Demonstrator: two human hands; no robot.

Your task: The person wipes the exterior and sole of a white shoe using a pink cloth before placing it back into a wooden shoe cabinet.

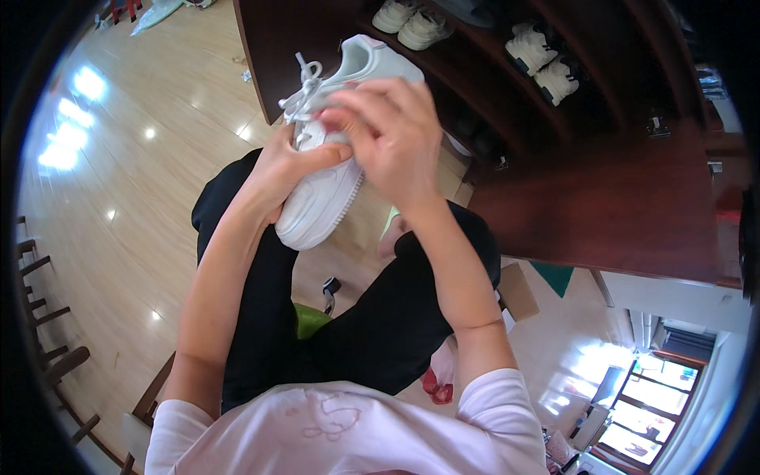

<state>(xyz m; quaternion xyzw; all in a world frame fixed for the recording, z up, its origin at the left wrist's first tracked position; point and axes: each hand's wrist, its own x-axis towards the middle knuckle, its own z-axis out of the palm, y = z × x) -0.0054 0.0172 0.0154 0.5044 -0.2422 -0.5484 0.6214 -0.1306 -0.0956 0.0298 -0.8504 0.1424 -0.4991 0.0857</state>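
Observation:
A white lace-up sneaker (313, 212) is held up above my knees, its toe toward me and its heel pointing away. My left hand (273, 176) grips it from the left side, the thumb lying across the front of the upper. Over the shoe's right side, my right hand (400, 133) is bent with its fingers drawn together, the tips by the tongue and laces. Motion blurs it slightly, and whatever it pinches is hidden. White laces (299, 101) stick up in loose loops near the shoe's opening.
A dark brown shoe cabinet (586, 206) stands open at the upper right. White shoes (412, 24) and another pair of sneakers (546, 67) sit on its slanted shelves. Below me is a green seat (311, 321). Wooden chair parts (63, 364) line the left edge, and a cardboard box (518, 291) lies right of my knee.

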